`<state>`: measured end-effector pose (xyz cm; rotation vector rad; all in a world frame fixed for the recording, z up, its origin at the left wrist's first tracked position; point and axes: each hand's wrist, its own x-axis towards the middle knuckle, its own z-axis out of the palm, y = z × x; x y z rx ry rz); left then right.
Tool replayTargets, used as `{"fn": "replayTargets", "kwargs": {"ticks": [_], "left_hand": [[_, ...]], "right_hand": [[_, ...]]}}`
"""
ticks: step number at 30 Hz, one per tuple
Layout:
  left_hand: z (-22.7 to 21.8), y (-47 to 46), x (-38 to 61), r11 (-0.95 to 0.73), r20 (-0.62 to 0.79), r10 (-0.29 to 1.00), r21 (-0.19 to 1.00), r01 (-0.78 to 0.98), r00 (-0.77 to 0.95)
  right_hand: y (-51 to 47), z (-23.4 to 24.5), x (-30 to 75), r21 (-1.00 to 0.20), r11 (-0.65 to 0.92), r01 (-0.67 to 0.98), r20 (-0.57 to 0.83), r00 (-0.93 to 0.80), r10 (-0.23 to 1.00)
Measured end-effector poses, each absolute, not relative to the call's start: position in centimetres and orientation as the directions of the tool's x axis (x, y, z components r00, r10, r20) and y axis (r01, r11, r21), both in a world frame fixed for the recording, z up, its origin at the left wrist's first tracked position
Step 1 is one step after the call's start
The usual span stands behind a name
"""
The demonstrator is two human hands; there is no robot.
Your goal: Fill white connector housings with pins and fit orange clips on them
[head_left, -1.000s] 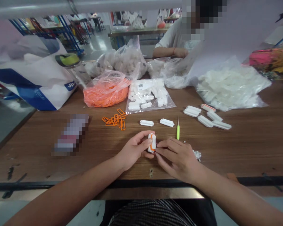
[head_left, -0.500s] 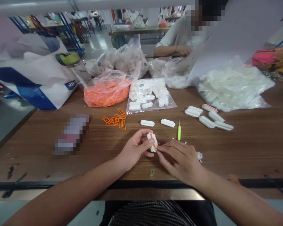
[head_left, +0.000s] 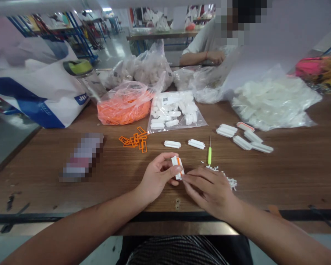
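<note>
My left hand point(head_left: 160, 176) is closed around a white plastic housing point(head_left: 175, 162), its thumb lying across the front. An orange frame point(head_left: 178, 161) is set on that housing, partly covered by the thumb. My right hand point(head_left: 209, 187) meets the housing's lower end with its thumb and index finger pinched together; whatever is between those fingertips is hidden. Two similar white housings point(head_left: 172, 144) lie just beyond my hands. Several loose orange frames point(head_left: 135, 140) are piled to the left. Small white pins point(head_left: 231, 183) are scattered beside and partly behind my right hand.
A screwdriver with a green handle point(head_left: 209, 156) lies right of centre. More white housings point(head_left: 242, 142) are on the right. Behind stand a bag of orange frames point(head_left: 124, 110), an open bag of white parts point(head_left: 172, 114) and a large clear bag point(head_left: 276, 99). A co-worker point(head_left: 201, 48) sits opposite.
The housing has turned slightly more upright in my left hand. My right hand has shifted a little, and more of the white pins show beside it.
</note>
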<state>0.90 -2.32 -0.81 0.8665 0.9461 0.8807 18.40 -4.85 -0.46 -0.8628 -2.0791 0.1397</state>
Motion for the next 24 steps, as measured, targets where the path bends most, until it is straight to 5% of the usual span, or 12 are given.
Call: {"fn": "replayTargets", "kwargs": {"ticks": [8,24], "left_hand": [[-0.83,-2.13,0.74,0.412,-0.304,0.889,0.857,-0.310,0.342],[-0.56,-2.66,0.89,0.381,-0.303,0.896,0.900,-0.213,0.324]], "right_hand": [[-4.62,0.03,18.64,-0.587,0.663,0.464,0.631,-0.251,0.734],[-4.60,-0.50,18.62,-0.363,0.747,0.557,0.660,-0.413,0.628]]}}
